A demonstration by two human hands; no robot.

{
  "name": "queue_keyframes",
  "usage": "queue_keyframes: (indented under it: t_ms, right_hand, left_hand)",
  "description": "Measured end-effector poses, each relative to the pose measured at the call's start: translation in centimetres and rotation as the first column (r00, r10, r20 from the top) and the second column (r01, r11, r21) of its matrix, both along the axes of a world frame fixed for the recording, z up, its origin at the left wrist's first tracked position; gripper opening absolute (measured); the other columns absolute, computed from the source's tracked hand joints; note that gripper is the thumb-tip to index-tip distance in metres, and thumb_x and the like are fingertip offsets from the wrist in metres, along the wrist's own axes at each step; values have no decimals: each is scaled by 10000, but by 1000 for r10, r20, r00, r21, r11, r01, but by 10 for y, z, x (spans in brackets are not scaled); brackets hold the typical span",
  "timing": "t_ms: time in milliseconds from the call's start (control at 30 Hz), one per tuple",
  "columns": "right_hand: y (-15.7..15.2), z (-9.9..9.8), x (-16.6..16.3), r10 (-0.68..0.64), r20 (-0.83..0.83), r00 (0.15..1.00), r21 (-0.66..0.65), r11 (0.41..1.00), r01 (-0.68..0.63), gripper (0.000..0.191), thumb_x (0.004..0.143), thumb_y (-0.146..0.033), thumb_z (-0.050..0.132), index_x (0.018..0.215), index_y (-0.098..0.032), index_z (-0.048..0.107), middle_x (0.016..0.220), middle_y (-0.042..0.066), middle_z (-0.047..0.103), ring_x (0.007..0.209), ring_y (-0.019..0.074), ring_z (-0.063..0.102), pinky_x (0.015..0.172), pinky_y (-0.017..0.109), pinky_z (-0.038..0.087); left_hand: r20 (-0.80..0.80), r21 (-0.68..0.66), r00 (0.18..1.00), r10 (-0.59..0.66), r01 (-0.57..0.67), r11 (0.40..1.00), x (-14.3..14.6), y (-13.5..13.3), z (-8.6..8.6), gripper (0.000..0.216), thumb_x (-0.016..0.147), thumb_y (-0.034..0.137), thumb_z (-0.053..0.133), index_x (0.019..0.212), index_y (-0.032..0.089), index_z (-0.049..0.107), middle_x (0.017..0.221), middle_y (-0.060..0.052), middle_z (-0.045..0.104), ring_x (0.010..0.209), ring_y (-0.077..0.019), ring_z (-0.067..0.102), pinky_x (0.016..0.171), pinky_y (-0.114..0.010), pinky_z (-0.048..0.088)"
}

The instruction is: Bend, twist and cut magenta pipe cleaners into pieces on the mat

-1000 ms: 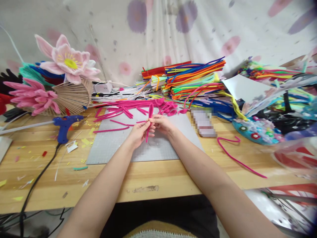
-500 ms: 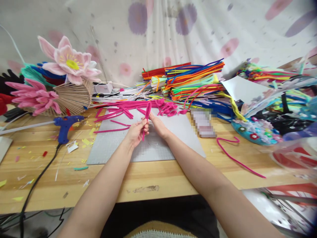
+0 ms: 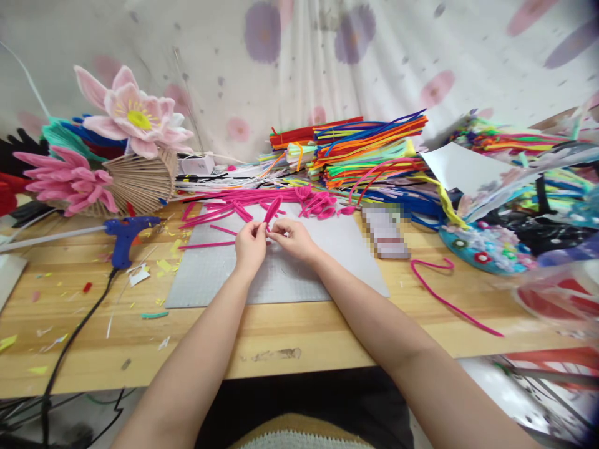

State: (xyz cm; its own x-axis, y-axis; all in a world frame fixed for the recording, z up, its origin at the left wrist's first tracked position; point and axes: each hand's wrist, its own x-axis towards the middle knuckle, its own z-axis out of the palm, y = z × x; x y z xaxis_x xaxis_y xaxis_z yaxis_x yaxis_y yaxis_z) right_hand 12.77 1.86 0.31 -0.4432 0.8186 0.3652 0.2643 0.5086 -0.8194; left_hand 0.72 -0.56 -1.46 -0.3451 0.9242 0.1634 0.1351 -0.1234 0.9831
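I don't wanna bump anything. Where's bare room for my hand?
Bare wood shows on the table between the left forearm and right forearm, this side of the mat, bar a brown mark. More lies between the right forearm and the loose pink stem. It's crowded behind the mat, with colourful bundles, and left of it, with the glue gun and scraps.

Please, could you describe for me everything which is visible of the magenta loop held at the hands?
The magenta loop is a narrow, petal-like shape that looks bent from a fuzzy chenille stem. Its rounded tip points away from the person, leaning right. The left hand pinches its base; the right hand is close beside it, apparently touching. It is held over the grey mat. The hands hide most of the base, so how its ends join cannot be told.
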Motion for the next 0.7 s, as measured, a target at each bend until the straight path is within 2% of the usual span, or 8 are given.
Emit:
queue_keyframes:
  t_ms: [167,367,467,533,633,700]
  right_hand:
    - [2,0,1,51,-56,997,-97,994,-57,215,714,-262,559,550,-176,449,571,-24,455,601,109,401,598,243,304]
    - [11,-11,2,55,-141,988,-255,963,-90,262,713,-396,578,607,-164,519,578,-29,472,569,91,404,579,233,312]
    - [14,-12,5,49,-216,975,-320,940,-118,340,726,-488,544,643,-159,568,613,-16,500,608,94,434,579,227,327]
    - [14,-10,6,-20,-308,951,-396,912,-108,354,704,-515,562,686,-161,577,652,-12,516,617,91,446,558,220,330]
    - [14,-10,6,-93,-380,920,-484,868,-112,351,621,-486,659,710,-159,570,607,-31,492,521,64,380,487,214,276]
    - [14,-11,5,-98,-394,914,-508,852,-128,351,582,-458,699,681,-154,556,543,-48,452,471,51,314,456,218,229]
  left_hand:
    - [155,-28,987,30,-26,999,3,2,3,164,726,324,568,683,165,565,587,29,534,506,-85,497,509,-221,468]
    - [379,-79,925,-13,46,996,1,1,16,171,683,299,635,698,148,555,588,36,529,513,-66,496,540,-223,491]
    - [369,-67,928,-61,92,993,0,1,15,175,684,300,639,695,148,552,570,40,514,498,-63,477,515,-220,489]
    - [300,-70,947,-114,141,988,2,0,10,161,687,291,637,690,154,552,550,44,501,484,-69,471,490,-221,485]
    - [214,-98,956,-200,225,969,6,-2,6,148,691,282,639,701,156,562,546,42,501,468,-77,478,467,-229,484]
    - [233,-123,943,-237,271,955,9,-3,7,165,688,290,642,687,150,557,548,38,504,463,-77,480,467,-238,492]
